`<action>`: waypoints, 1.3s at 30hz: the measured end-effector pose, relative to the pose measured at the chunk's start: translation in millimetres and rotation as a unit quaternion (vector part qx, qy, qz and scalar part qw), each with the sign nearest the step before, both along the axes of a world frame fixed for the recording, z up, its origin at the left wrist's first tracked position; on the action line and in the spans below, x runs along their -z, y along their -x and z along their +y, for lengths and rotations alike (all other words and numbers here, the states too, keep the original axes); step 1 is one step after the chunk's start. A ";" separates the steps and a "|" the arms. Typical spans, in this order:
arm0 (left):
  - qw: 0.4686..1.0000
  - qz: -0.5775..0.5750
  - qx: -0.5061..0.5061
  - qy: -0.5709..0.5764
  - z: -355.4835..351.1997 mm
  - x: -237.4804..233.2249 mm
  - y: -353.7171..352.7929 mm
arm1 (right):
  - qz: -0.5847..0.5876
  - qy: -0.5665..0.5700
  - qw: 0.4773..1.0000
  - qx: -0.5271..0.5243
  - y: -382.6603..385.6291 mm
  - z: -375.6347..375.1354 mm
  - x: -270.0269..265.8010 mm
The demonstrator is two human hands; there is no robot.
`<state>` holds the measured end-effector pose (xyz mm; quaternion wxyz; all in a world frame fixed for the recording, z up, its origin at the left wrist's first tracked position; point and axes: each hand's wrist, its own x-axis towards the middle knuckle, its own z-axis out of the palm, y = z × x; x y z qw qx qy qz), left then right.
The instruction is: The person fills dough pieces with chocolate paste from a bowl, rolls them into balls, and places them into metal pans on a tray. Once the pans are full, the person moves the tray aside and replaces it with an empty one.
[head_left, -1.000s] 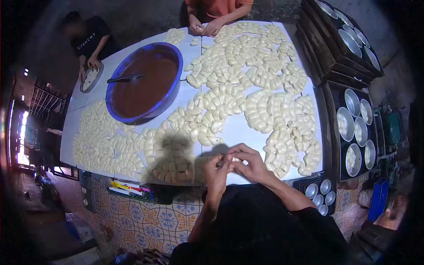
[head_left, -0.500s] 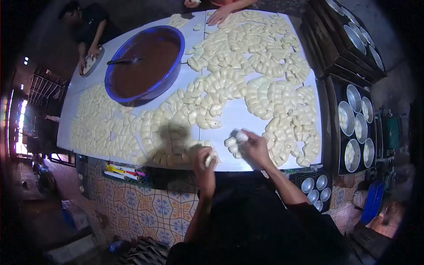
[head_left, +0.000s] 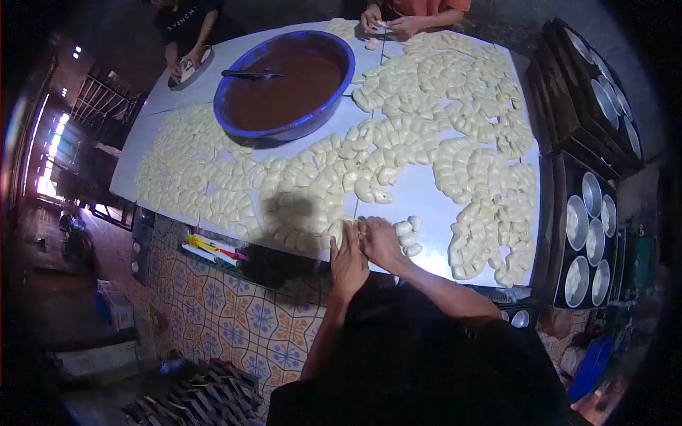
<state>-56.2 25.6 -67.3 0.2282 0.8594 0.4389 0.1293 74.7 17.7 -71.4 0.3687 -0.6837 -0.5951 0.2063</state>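
My left hand (head_left: pixel 349 264) is at the table's near edge, its fingers pressed together around a pale dough piece that is mostly hidden. Touching it from the right is my right hand (head_left: pixel 381 243), fingers curled in; what they grip is covered by the hand. Just right of that hand lies a small cluster of smooth dough pieces (head_left: pixel 410 234). Rows of similar shaped dough pieces (head_left: pixel 298 213) lie beside my left hand, partly in shadow. More dough pieces (head_left: pixel 472 170) spread over the right side of the white table (head_left: pixel 419 188).
A large blue basin (head_left: pixel 341 99) of brown filling holds a dark-handled utensil (head_left: pixel 252 74). Across the table, one person's hands (head_left: pixel 391 25) work dough; another's hold a metal dish (head_left: pixel 192 69). Round metal pans (head_left: pixel 592 192) sit on dark trays at right. Colored tools (head_left: pixel 213 247) lie below the near edge.
My right hand has left the dough cluster and moved left to meet my left hand. The view has shifted, and the far person's hands have come together over dough.
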 end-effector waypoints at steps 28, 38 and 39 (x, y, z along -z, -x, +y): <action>0.354 -0.612 0.018 0.707 106.5 -100.2 -75.5 | 0.474 0.068 0.854 -0.204 -95.8 44.9 -76.7; 0.965 -0.027 -0.104 0.240 406.8 -73.5 -84.5 | 0.565 -0.003 0.814 -0.131 -92.2 65.5 -63.2; 0.953 -0.043 -0.130 0.269 392.3 -95.1 -87.2 | 0.566 0.008 0.814 -0.127 -93.5 64.5 -58.0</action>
